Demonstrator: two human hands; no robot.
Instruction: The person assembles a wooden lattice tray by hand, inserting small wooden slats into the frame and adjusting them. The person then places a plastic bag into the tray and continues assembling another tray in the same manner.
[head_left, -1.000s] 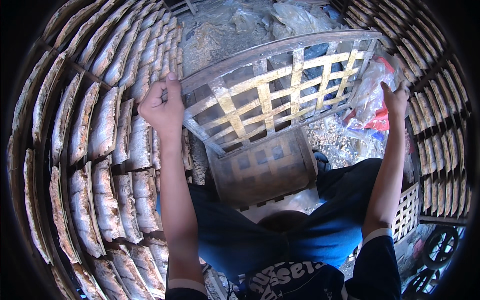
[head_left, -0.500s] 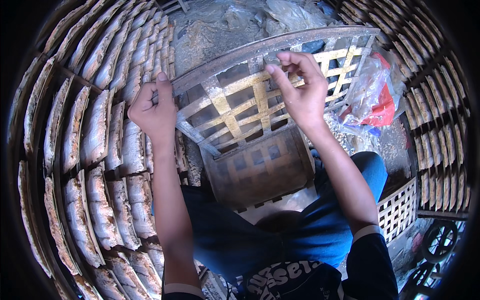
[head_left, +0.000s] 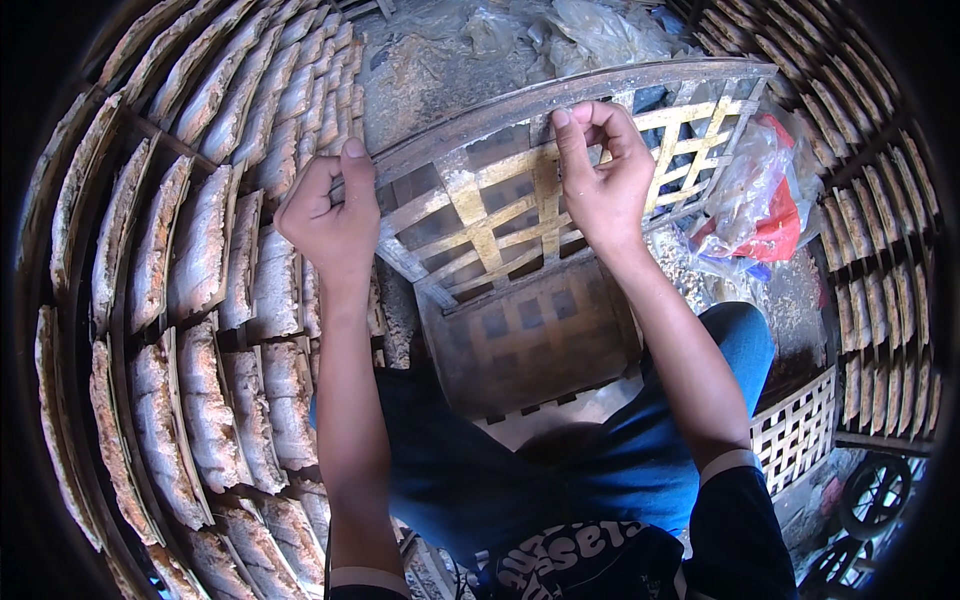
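While the person's blue-trousered knees (head_left: 560,470) fill the lower middle of the view, a bamboo lattice tray (head_left: 520,230) leans tilted over them, its lower edge near the lap and its grey wooden top rail (head_left: 560,100) farther off. Both forearms rise from the lower edge to that tray. On its near left corner sits the left hand (head_left: 330,215), fingers curled shut into a fist around the end of the frame, the thumb pointing up along the rail. Over the middle of the lattice is the right hand (head_left: 600,175), its fingers pinched together on one yellowish upright slat just under the top rail. Beside the right arm lies a clear plastic bag with red contents (head_left: 760,210) on the ground. Rows of pale dried fish on racks (head_left: 200,290) curve round the left side, with more racks (head_left: 880,290) on the right, and crumpled plastic sheeting (head_left: 590,30) lies beyond the tray.
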